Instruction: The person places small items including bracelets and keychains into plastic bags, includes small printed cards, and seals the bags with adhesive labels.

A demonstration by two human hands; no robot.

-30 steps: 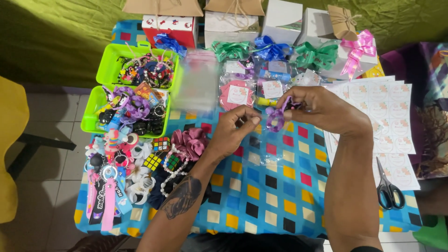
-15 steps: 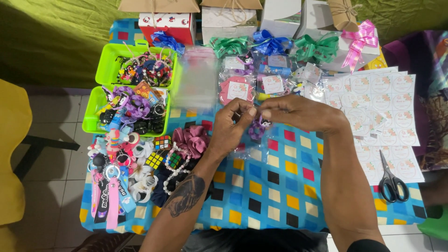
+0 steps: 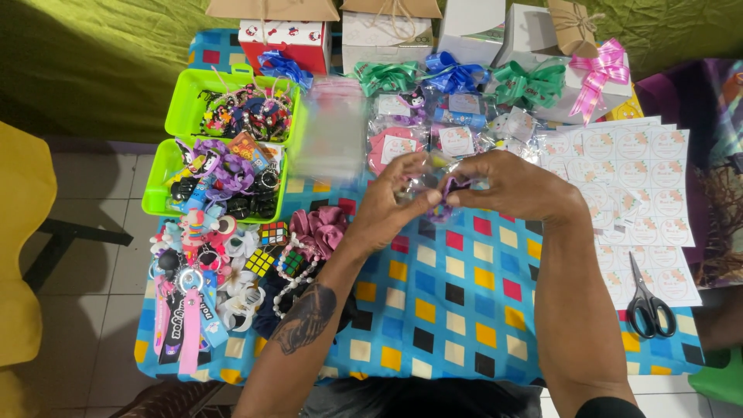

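Observation:
Both my hands meet above the middle of a table covered with a blue cloth of coloured squares. My left hand and my right hand pinch a small clear plastic bag with purple trinkets inside it, fingertips touching over it. Just behind the hands lie several filled clear packets with round stickers. Pink scrunchies and small puzzle cubes lie left of my left wrist.
Two lime-green trays of trinkets stand at the left, with keychains below them. Sticker sheets and black scissors lie at the right. Gift boxes and ribbon bows line the back. A yellow chair stands left.
My hands have drawn closer together and slightly toward the left with the small bag, and the fingers now close over it more tightly. The head view shifted a little.

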